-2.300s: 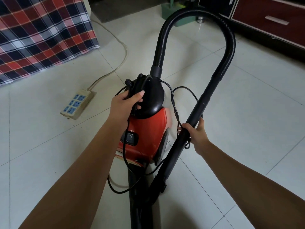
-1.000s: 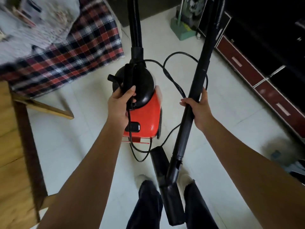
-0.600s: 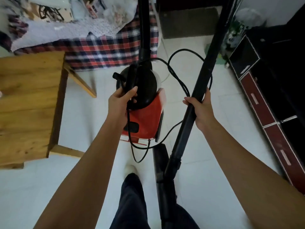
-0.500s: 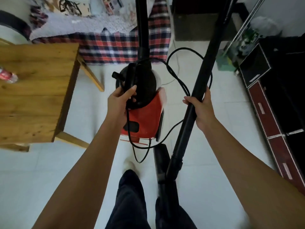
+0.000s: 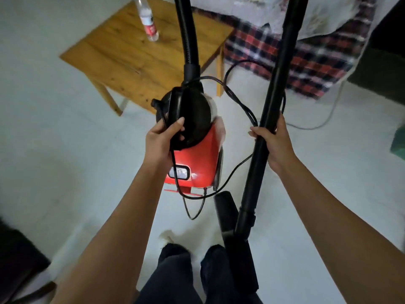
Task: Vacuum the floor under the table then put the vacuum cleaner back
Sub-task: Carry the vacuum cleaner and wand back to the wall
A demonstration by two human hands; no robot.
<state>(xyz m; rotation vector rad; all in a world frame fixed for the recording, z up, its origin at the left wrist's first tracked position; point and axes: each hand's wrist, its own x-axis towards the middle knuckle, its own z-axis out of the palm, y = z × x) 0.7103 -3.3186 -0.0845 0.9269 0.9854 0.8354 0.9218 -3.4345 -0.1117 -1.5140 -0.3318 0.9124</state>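
Note:
The red and black vacuum cleaner [image 5: 198,159] hangs lifted off the white tile floor in front of me. My left hand [image 5: 161,140] grips its black top handle together with part of the black power cord [image 5: 238,102]. My right hand [image 5: 272,142] grips the black wand [image 5: 274,84] with a loop of the cord. The black hose [image 5: 187,29] rises from the body out of the top of the view. The floor nozzle [image 5: 234,235] hangs near my legs. The low wooden table [image 5: 131,55] stands ahead to the left.
A plastic water bottle [image 5: 148,23] stands on the table. A bed with a red plaid cover [image 5: 306,62] is at the upper right, and a pale cable [image 5: 328,115] runs over the floor by it. Dark furniture [image 5: 19,262] sits at the lower left.
The vacuum has been lifted off the floor and carried. My view has swung round, so the table now lies ahead instead of at my left. Both hands keep their grips.

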